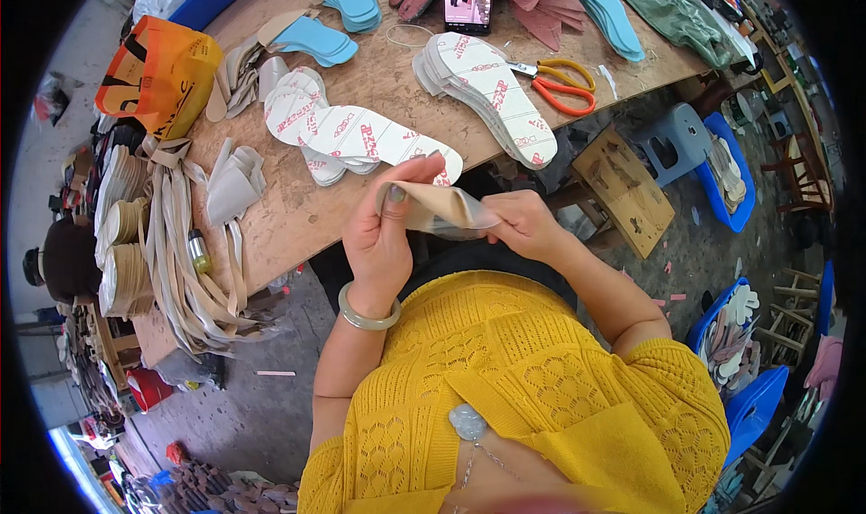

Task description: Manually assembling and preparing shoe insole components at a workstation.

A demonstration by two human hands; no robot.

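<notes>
- Left hand: thumb and fingers clasping a beige sheet.
- Right hand: fingertips pinched together on the sheet's other end.
- Sheet: curled, just off the table's near edge.
- White insoles: stacked by that edge, scissors beside.

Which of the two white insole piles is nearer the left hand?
The left pile, fanned out, its end showing just beyond the left hand; the right pile lies beside the orange-handled tool.
</notes>
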